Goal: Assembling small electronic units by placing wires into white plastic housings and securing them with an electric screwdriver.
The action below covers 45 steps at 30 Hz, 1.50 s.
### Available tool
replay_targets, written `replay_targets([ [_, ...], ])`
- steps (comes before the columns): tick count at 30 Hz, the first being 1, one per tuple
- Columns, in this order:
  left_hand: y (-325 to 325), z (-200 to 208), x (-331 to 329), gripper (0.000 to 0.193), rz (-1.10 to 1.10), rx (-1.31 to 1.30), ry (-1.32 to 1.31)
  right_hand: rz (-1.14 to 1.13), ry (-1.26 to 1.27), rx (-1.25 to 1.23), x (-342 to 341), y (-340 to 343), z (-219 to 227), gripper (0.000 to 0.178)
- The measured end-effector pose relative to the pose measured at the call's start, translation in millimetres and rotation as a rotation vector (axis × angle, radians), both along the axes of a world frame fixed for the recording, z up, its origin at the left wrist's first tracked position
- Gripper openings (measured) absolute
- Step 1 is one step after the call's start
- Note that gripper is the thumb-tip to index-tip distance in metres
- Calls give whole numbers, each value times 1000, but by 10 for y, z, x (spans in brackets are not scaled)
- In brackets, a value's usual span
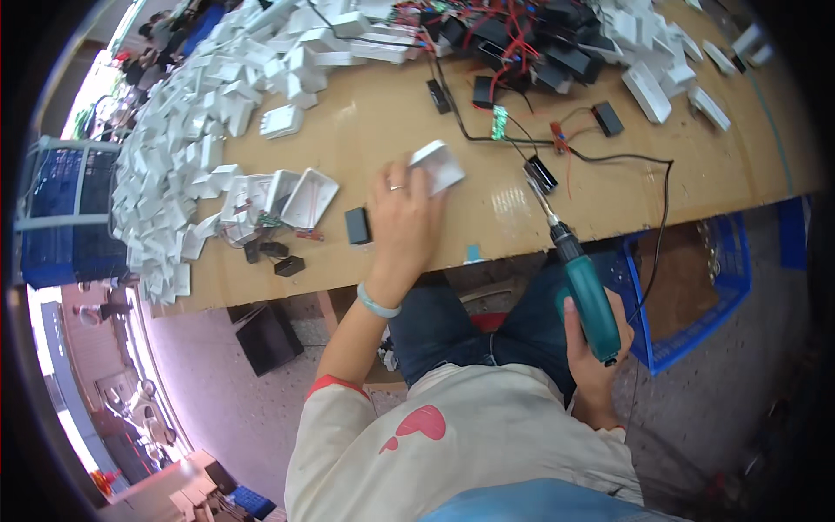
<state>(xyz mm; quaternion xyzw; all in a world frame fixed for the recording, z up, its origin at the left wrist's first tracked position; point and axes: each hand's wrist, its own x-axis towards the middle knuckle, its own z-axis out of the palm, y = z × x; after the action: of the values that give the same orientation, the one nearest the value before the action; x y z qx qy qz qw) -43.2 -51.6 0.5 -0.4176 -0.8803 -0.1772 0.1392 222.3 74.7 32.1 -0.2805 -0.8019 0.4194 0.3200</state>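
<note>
From left, I see a white box (445,167), rectangular, open-faced, slightly blurred. Left hand (405,209): fingers bent against its left edge; I can't tell whether they pinch. Box sits just beyond the fingertips. Rightward, a teal power driver (595,303), slim metal bit; right hand (602,339) wrapped around its body, bit pointing ahead of the fingers.
</note>
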Motion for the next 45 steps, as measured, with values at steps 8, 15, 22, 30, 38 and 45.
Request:
replay_targets([
  [8,-970,79,-650,36,495,-83,375,36,30,-24,-227,52,175,22],
  [15,-443,672,-1129,64,467,85,110,25,9,-2,-344,152,217,20],
  [22,-384,150,-2657,53,509,-96,-147,85,75,24,-485,81,318,18],
  [30,-288,354,-867,39,310,394,-836,47,24,-5,-445,264,199,18],
  [38,-149,70,-721,32,180,492,-924,21,11,-33,-327,259,194,27],
  [45,-49,-121,-456,29,210,854,-1422,-40,-56,-65,-238,273,160,25],
])
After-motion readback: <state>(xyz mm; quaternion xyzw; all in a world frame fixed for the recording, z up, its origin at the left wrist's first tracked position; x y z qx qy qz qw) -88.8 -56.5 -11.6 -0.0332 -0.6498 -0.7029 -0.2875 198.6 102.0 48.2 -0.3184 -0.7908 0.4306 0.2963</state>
